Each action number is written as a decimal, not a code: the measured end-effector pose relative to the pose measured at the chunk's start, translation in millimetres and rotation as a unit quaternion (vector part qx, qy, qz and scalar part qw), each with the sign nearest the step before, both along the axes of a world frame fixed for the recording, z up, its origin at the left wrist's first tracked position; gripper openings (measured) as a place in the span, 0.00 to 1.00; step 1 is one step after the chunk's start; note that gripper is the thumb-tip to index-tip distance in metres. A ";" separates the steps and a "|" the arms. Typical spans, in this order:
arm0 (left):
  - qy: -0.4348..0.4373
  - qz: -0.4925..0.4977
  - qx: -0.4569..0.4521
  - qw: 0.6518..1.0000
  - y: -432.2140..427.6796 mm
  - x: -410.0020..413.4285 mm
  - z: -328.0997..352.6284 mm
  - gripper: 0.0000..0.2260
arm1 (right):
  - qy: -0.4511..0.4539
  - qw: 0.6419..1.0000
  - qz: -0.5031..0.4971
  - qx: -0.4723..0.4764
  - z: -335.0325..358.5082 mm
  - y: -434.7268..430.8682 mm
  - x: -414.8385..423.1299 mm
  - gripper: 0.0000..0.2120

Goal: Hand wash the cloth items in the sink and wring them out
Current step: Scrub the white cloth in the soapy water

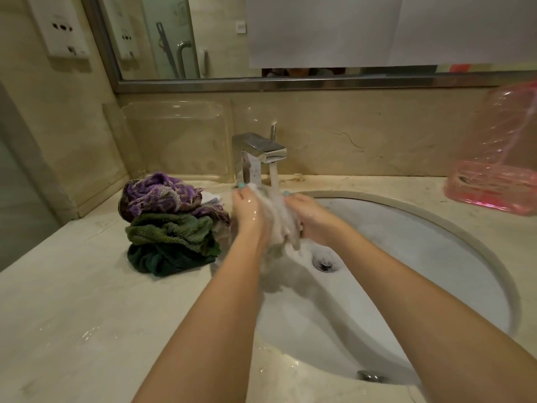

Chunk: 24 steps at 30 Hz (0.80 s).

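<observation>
A wet white cloth (278,221) hangs bunched between my two hands over the white sink (436,257). My left hand (248,212) presses it from the left and my right hand (308,216) grips it from the right. Water runs from the chrome faucet (257,154) onto the top of the cloth. The cloth's lower end is blurred above the drain (325,263). On the counter left of the sink sits a pile of cloths: a purple one (162,193) on top, a green one (171,229) under it, and a dark green one (165,261) at the bottom.
A pink translucent plastic container (499,170) stands on the counter at the back right. A clear acrylic panel (177,135) leans against the wall behind the cloth pile. A mirror (203,36) and wall sockets (62,27) are above. The marble counter (87,315) shows wet patches.
</observation>
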<state>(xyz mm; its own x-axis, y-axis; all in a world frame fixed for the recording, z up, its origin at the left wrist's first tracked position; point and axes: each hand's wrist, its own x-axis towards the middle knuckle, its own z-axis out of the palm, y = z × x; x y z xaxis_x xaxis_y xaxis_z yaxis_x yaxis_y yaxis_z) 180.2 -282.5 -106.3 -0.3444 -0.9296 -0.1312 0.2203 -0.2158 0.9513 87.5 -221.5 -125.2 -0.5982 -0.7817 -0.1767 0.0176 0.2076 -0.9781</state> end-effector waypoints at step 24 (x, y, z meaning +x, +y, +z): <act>-0.342 -0.401 -0.189 0.828 -4.6 16.4 -11.7 0.13 | 0.264 0.832 -0.449 -0.191 17.6 28.7 -47.9 0.11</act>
